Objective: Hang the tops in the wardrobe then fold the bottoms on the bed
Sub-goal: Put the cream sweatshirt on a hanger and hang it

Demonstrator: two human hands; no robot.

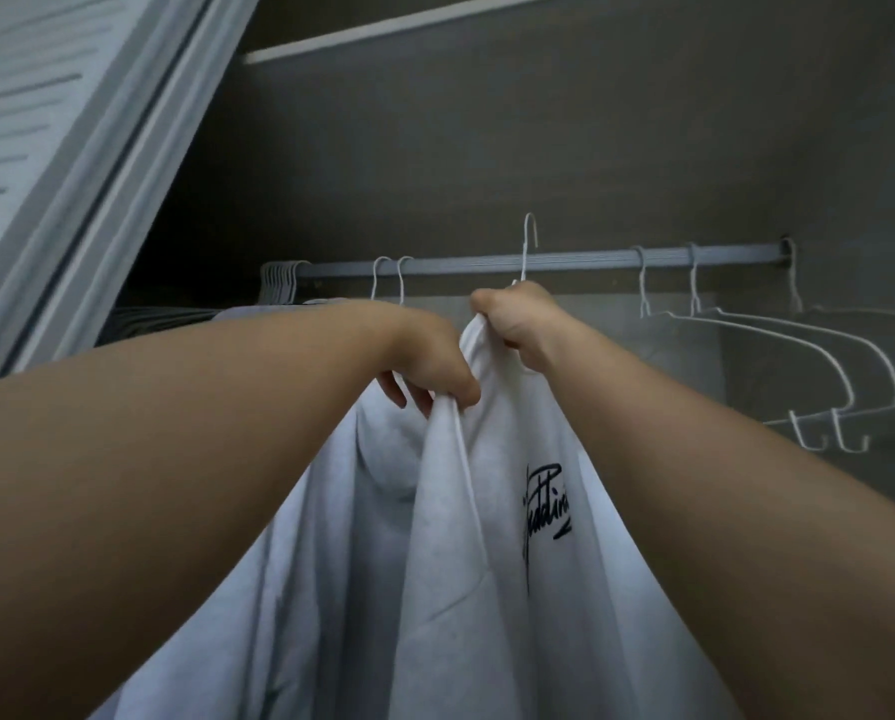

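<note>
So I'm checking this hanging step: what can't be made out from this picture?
- Hanger body, head view: hidden inside the white top and behind the right hand.
- Left hand fingertips: buried in fabric.
- Print: partly covered by the right arm.
- Top's hem: cut off by the bottom edge.

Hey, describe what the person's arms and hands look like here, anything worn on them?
Both forearms are bare, with no sleeves in view. The left hand and the right hand wear no gloves, and no watch, bracelet or ring shows. The visible fingers have short, unpainted nails. No markings appear on either arm.
</note>
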